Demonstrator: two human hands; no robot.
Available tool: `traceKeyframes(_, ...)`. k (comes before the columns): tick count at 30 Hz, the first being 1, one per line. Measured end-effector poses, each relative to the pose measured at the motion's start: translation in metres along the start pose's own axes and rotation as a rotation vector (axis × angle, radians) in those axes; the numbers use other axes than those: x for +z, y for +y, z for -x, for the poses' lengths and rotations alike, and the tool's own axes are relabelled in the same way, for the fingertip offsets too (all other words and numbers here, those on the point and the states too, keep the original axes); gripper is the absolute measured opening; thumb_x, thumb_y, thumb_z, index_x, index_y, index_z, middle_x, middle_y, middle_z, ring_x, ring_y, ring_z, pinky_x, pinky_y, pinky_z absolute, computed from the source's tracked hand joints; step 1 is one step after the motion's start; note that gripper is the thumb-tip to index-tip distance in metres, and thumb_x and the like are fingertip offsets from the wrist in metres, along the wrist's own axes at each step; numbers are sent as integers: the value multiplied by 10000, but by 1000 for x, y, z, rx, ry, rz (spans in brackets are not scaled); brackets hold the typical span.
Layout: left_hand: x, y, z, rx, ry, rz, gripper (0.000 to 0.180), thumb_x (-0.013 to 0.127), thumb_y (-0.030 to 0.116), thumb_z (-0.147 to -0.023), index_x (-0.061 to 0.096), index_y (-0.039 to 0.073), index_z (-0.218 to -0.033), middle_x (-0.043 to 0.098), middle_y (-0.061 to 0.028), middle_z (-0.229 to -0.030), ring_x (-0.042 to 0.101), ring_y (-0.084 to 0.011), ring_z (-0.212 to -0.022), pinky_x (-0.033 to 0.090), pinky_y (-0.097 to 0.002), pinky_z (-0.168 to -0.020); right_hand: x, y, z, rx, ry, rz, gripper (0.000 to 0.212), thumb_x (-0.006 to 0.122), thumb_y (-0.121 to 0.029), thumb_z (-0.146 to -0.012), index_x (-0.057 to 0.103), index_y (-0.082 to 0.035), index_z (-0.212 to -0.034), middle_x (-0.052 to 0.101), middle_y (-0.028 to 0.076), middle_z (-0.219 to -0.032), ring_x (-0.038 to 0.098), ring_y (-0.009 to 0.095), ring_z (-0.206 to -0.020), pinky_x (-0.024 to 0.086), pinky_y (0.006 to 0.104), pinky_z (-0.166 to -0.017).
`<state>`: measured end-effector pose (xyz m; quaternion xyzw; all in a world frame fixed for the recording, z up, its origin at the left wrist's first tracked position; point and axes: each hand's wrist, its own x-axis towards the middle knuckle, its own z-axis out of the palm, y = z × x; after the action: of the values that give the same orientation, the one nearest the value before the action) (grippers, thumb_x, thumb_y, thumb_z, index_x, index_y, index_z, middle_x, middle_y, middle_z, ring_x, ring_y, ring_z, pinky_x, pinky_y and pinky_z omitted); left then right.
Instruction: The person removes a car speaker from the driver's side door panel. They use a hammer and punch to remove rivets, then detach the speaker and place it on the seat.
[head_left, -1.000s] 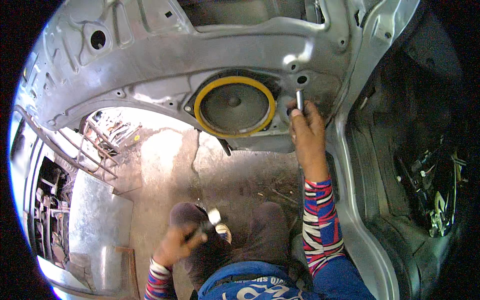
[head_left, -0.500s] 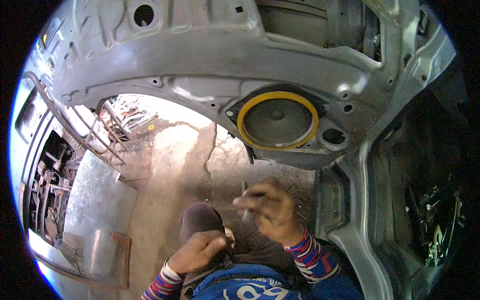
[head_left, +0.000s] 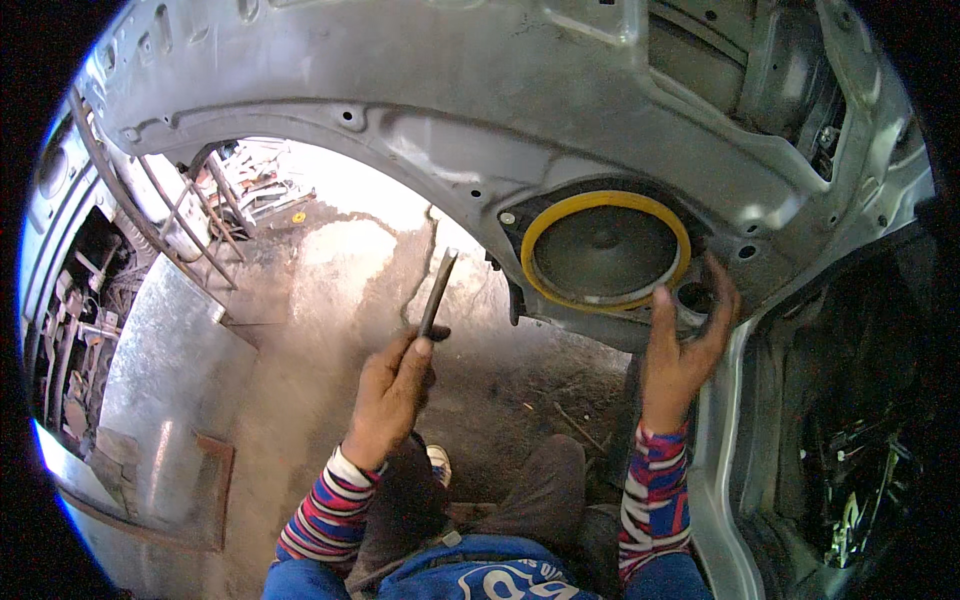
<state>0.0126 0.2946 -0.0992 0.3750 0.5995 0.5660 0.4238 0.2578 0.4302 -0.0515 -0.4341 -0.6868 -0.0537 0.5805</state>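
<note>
A slim dark metal rod (head_left: 439, 293), perhaps a punch or chisel, sticks up out of my left hand (head_left: 391, 396), whose fingers are wrapped round its lower end. The rod leans a little to the right, and its pale tip points away from me. On the right, my right hand (head_left: 680, 365) is raised with thumb and fingers apart and nothing in it. Its fingertips are close to a round speaker (head_left: 605, 243) with a yellow ring (head_left: 533, 225), set in the grey metal vehicle panel (head_left: 420, 150). Whether they touch the panel, I cannot tell.
A small round hole (head_left: 694, 297) lies right of the speaker. The grey door frame (head_left: 712, 490) runs down beside my right arm. At left are a flat metal sheet (head_left: 165, 370), a bent metal frame (head_left: 150, 235) and a vehicle body with exposed parts (head_left: 75, 320).
My left hand has risen from my knee and now holds the rod. My right hand, which held a blurred slim object, has moved up and right to the speaker, fingers apart. The view has shifted.
</note>
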Motion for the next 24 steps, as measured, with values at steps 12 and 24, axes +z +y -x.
traceKeyframes(12,17,-2,-32,276,107,-279,350,611,190,-969,623,-91,-1176,645,-128,-775,573,-133,-721,487,-310,-684,41,18,-4,149,190,-42,405,801,-136,-789,614,-28,-1131,557,167,-1192,499,344,-1146,369,456,-1036)
traceKeyframes(24,6,-39,-78,448,36,-257,374,605,215,-975,619,-75,-1211,682,-194,-856,638,-199,-770,503,-328,-747,27,26,-7,225,112,-298,279,781,-53,-800,638,-23,-1039,648,88,-1035,597,208,-979,469,346,-918)
